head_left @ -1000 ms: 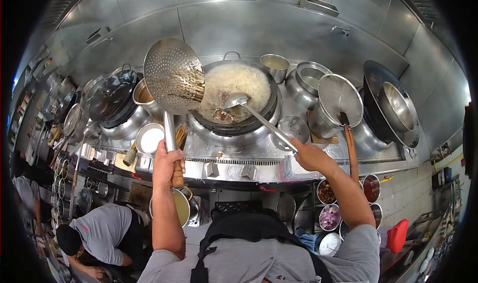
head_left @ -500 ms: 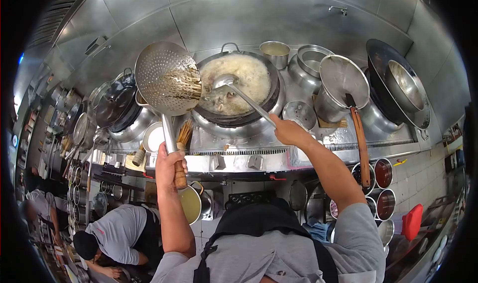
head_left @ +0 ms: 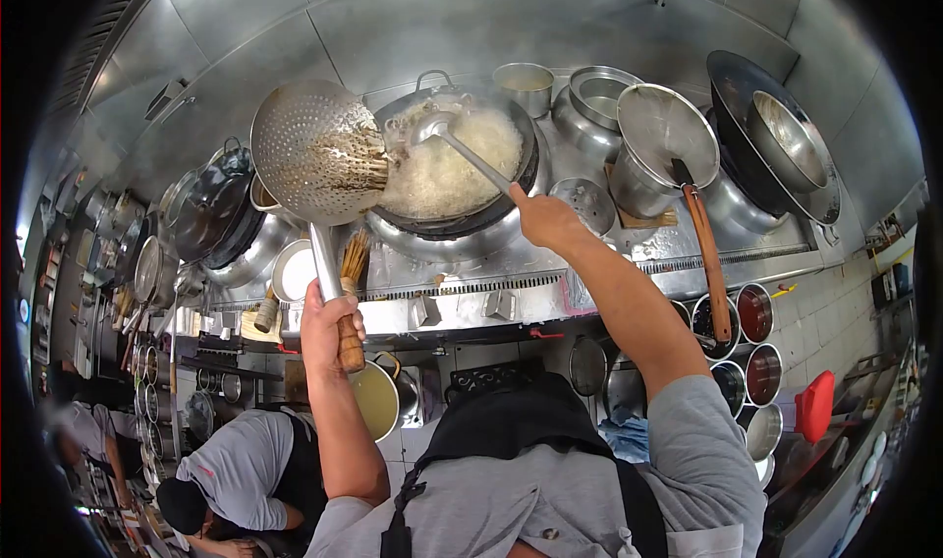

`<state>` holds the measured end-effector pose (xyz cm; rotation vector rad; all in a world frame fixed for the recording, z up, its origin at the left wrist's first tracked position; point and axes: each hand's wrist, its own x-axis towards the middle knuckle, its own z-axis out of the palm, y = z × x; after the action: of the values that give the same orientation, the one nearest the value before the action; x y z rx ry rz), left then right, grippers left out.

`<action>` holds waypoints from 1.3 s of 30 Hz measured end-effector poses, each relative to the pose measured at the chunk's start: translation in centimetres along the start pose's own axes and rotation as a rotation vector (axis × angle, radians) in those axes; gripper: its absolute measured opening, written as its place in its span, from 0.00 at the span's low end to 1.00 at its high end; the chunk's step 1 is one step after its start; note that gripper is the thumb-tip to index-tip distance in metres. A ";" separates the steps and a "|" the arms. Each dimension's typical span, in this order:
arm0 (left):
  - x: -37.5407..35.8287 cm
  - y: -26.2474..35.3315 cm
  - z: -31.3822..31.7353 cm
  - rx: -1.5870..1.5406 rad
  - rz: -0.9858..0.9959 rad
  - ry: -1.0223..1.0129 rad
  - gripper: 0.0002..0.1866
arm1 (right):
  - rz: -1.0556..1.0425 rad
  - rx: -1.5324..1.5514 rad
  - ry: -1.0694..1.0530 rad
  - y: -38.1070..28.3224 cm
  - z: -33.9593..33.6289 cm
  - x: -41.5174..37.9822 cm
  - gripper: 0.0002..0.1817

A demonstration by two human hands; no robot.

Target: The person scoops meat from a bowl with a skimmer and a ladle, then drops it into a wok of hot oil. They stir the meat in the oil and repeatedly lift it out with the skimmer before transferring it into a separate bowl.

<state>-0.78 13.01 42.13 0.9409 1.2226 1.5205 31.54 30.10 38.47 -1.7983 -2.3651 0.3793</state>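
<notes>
My left hand [head_left: 326, 330] is closed around the wooden-ended handle of a large perforated skimmer [head_left: 295, 160]. The skimmer's bowl is raised at the left edge of the wok [head_left: 535, 170], with light, stick-like strips of food or residue on its right side. Pale liquid [head_left: 467, 175] bubbles and foams in the wok, and steam rises from it. My right hand [head_left: 550, 222] grips the long handle of a ladle [head_left: 434, 126], whose bowl is over the back part of the foam. What lies beneath the foam is hidden.
Right of the wok are a perforated pot [head_left: 584, 204], a fine strainer [head_left: 668, 131] resting on a pot, and large stacked woks [head_left: 722, 77]. A bamboo brush [head_left: 355, 255] and a white bowl [head_left: 295, 271] stand left. Another person [head_left: 246, 470] bends over at lower left.
My right hand has moved the ladle toward the back of the wok. Foam has spread and steam looks thicker. The skimmer stays raised at the left while the view shifts slightly.
</notes>
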 end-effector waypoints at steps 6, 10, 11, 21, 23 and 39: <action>0.6 -0.1 -0.5 -0.019 -0.015 -0.010 0.20 | 0.041 -0.012 0.005 0.8 -0.9 -1.5 0.29; 0.7 -0.1 -0.7 -0.026 -0.011 -0.018 0.19 | 0.068 0.041 -0.012 2.6 -0.6 -2.2 0.29; 0.8 -0.1 -0.8 -0.020 -0.011 -0.020 0.18 | 0.045 0.052 -0.003 3.2 -0.5 -2.5 0.27; 1.2 -0.5 -1.6 -0.024 -0.013 -0.035 0.17 | 0.186 0.555 -0.197 3.8 -2.7 -8.1 0.31; 1.1 -0.6 -1.7 -0.035 -0.015 -0.038 0.18 | 0.173 0.700 -0.219 4.3 -1.7 -8.4 0.32; 0.4 0.3 -1.9 -0.019 -0.016 -0.004 0.23 | 0.170 1.566 -0.432 -2.3 3.1 -5.2 0.27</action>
<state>-2.74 12.87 42.02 0.9191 1.2077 1.5146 29.99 24.18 36.36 -1.0432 -1.1100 2.0047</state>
